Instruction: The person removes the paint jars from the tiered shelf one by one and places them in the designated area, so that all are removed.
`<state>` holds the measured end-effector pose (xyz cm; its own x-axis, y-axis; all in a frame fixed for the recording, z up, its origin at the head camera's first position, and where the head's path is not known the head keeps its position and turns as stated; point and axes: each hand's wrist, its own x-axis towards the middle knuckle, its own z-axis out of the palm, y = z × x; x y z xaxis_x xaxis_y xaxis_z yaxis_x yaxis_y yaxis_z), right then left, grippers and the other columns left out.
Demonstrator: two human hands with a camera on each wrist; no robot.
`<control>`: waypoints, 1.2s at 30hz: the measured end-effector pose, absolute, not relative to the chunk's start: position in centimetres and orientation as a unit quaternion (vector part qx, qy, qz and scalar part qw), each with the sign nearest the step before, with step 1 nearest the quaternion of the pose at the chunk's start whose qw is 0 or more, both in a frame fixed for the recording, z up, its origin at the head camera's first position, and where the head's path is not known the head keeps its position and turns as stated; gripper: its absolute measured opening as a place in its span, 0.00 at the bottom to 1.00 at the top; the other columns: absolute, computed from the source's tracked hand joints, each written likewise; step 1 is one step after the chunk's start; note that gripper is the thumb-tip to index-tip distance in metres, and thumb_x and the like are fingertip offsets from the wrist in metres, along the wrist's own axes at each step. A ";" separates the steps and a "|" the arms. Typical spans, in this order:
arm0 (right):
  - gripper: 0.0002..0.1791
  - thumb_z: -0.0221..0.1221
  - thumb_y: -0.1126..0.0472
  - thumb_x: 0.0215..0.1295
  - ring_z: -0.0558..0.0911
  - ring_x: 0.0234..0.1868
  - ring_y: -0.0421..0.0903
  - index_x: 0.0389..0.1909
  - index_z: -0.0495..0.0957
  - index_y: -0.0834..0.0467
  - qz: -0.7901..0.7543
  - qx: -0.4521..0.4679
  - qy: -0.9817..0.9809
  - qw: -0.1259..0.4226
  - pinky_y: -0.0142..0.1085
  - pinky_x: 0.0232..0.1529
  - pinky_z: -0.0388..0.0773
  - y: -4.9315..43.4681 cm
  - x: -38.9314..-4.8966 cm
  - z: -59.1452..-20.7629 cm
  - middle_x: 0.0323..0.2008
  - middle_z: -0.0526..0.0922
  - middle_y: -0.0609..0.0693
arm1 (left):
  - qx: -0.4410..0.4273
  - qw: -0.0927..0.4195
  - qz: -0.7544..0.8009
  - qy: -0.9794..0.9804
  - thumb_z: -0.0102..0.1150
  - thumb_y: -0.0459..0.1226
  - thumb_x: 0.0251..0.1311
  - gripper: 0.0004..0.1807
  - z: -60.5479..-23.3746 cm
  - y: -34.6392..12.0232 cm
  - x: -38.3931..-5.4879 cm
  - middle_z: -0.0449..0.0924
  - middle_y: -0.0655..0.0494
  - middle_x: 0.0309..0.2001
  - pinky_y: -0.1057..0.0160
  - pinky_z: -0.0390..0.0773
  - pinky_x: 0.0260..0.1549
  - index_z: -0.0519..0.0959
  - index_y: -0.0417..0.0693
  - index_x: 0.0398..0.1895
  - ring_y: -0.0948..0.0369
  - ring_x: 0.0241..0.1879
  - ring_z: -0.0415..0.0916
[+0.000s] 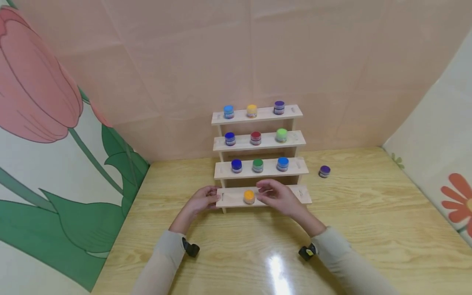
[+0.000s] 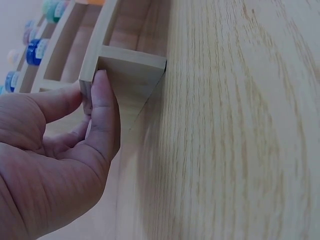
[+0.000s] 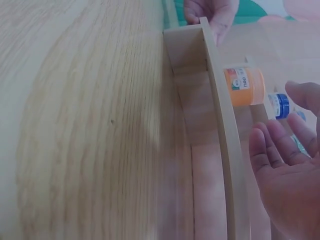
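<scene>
A stepped wooden rack (image 1: 243,142) holds small paint jars on its tiers. My left hand (image 1: 202,199) pinches the left end of the lowest shelf; in the left wrist view the thumb and fingers (image 2: 105,115) take the board's edge between them. An orange paint jar (image 1: 249,197) stands on that lowest shelf. Just right of it is my right hand (image 1: 278,196), fingers loosely bent and holding nothing. The right wrist view has the orange jar (image 3: 243,87) apart from the right fingers (image 3: 280,145).
On the upper tiers stand several jars, among them a green jar (image 1: 258,165), a red jar (image 1: 256,138) and a light green jar (image 1: 282,135). A purple jar (image 1: 324,171) rests on the wooden table (image 1: 368,213) right of the rack. A pink backdrop (image 1: 184,82) hangs behind.
</scene>
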<state>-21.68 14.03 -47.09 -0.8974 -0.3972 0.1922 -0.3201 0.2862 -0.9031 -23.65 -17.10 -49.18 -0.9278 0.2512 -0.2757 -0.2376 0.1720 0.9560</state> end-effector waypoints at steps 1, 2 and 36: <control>0.22 0.66 0.64 0.67 0.82 0.53 0.55 0.59 0.76 0.65 -0.553 -0.224 0.801 0.037 0.43 0.56 0.83 13.9 -21.7 -47.1 0.54 0.81 0.61 | 0.004 0.190 0.644 0.741 0.55 0.28 0.72 0.25 -49.2 -17.1 -23.7 0.75 0.49 0.44 0.67 0.83 0.33 0.66 0.30 0.69 0.61 0.36 0.77; 0.22 0.67 0.64 0.67 0.82 0.54 0.55 0.59 0.76 0.64 -0.552 -0.220 0.803 0.041 0.43 0.57 0.82 13.8 -21.7 -47.0 0.55 0.81 0.60 | 0.003 0.191 0.645 0.740 0.55 0.28 0.71 0.25 -49.2 -17.1 -23.7 0.75 0.50 0.43 0.67 0.83 0.33 0.66 0.30 0.69 0.61 0.36 0.77; 0.24 0.69 0.59 0.65 0.81 0.56 0.49 0.60 0.78 0.58 -0.485 -0.253 0.836 0.050 0.45 0.60 0.80 11.4 -22.5 -47.9 0.54 0.81 0.49 | -0.012 0.191 0.642 0.742 0.55 0.28 0.71 0.24 -49.0 -16.8 -23.6 0.74 0.48 0.45 0.68 0.83 0.32 0.67 0.30 0.69 0.61 0.36 0.77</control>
